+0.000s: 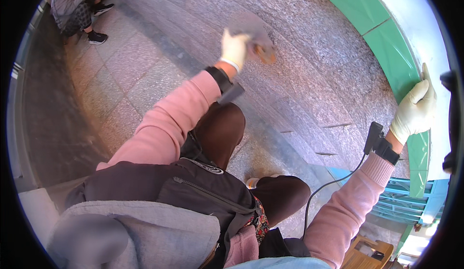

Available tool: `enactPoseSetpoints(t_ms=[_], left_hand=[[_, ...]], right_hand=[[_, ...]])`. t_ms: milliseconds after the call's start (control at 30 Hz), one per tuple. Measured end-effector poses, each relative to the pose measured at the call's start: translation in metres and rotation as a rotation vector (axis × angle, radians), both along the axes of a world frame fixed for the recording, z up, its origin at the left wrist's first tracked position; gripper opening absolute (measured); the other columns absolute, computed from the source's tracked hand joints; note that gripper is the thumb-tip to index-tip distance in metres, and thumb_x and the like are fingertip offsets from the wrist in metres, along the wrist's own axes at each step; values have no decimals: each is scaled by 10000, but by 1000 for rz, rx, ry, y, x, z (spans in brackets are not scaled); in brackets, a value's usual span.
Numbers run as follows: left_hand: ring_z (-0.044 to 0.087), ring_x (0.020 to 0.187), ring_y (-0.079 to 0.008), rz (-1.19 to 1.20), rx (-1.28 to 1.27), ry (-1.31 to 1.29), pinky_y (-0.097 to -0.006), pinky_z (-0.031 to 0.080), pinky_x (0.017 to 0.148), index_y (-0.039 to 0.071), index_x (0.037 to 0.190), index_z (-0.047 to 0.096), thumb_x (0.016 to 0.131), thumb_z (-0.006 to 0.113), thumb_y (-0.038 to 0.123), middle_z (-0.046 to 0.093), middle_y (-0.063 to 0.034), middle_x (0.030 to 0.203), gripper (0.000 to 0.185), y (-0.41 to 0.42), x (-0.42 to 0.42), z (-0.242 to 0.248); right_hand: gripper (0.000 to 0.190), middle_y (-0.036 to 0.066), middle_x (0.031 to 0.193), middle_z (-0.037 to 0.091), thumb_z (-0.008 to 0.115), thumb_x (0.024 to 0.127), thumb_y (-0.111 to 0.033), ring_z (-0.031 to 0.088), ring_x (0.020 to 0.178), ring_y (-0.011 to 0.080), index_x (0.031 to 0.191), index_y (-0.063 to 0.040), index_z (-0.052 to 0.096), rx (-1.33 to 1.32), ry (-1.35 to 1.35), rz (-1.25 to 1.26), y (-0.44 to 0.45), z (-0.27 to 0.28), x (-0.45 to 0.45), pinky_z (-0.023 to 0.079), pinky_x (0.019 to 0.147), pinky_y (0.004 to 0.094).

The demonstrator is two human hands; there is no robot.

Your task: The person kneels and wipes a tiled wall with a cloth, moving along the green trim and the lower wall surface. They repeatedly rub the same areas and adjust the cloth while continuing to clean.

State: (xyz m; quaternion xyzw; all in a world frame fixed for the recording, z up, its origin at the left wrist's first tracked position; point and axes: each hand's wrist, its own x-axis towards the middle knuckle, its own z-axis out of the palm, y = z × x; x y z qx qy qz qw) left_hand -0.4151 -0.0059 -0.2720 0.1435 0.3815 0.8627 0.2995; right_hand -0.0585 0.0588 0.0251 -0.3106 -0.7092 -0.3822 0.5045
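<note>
My left hand, in a pale glove, is at the upper middle, in front of the speckled stone steps. It is shut on a blurred greyish cloth with an orange-brown part at its lower right; the blur hides its exact kind. At the right, my right hand, also in a pale glove, lies against the green painted band and the white surface beside it. Its fingers point up and its thumb stands apart. I see nothing held in it. Both wrists wear black straps with small devices.
A person with a gloved hand is at the upper left on the paving tiles. A cable runs from my right wrist device. Light-blue metal bars and a wooden piece of furniture stand at the lower right.
</note>
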Motion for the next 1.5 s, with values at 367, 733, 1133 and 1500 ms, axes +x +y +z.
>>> enactPoseSetpoints(t_ms=[367,733,1133,1500], left_hand=[[655,927,-215,368,54,385,-385,553,760,82,1276,573,901,749,135,671,-79,1119,418,45,-97,90],[385,1303,-429,363,-298,1711,-619,416,917,328,1385,534,672,807,651,310,-244,1491,829,36,136,87],[590,1039,-257,468,-149,1978,-479,445,796,411,1226,639,814,709,171,573,-36,1225,481,39,115,77],[527,1305,-275,282,-119,322,-397,416,1124,41,1566,319,862,721,-72,536,-152,1439,818,64,-83,17]], right_hand=[[323,30,972,785,518,1022,-274,709,718,139,1127,-187,811,-1,16,-40,-4,3,-5,554,632,284],[290,61,940,787,555,997,-256,737,768,155,1097,-180,816,12,23,-32,-5,3,-7,574,677,287],[273,30,903,776,575,1002,-298,705,720,158,1089,-215,820,118,5,-2,1,-1,-1,561,656,299],[266,43,940,780,588,989,-332,735,755,193,1078,-242,821,100,35,-6,0,-1,-3,578,675,324]])
